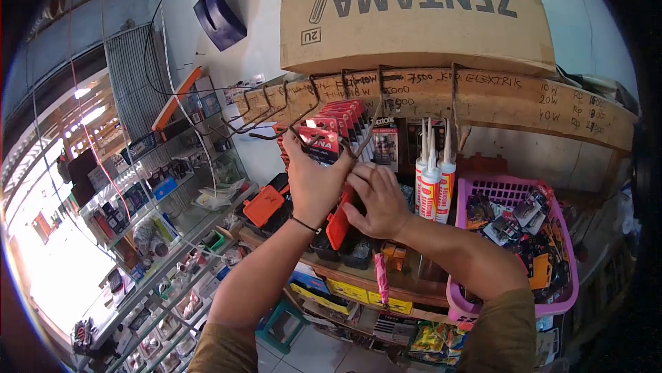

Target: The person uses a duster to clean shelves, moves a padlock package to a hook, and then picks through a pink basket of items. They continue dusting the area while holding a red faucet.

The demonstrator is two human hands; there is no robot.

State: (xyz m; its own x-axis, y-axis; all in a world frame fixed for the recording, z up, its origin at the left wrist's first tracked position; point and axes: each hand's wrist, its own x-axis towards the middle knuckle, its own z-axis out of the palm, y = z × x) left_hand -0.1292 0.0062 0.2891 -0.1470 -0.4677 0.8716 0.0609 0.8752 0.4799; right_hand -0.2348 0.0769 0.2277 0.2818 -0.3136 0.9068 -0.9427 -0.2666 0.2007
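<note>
Red carded packs (338, 119) hang in a row from a metal hook below the wooden beam (496, 100). My left hand (314, 176) is raised at the front pack, its thumb and a finger spread around the pack's edges near the hook tips. Close beside it on the right, my right hand (378, 200) has its fingers curled near the lower right of the packs. Whether anything is between those fingers is hidden. Bent hooks (265, 114) stick out to the left of the packs. Below my hands sit black boxes with orange lids (264, 205).
A cardboard box (420, 21) rests above the beam. White sealant tubes (429, 187) stand right of my hands, beside a pink basket (572, 262) of packaged goods. Glass shelves (158, 235) are at left, a green stool (281, 325) below.
</note>
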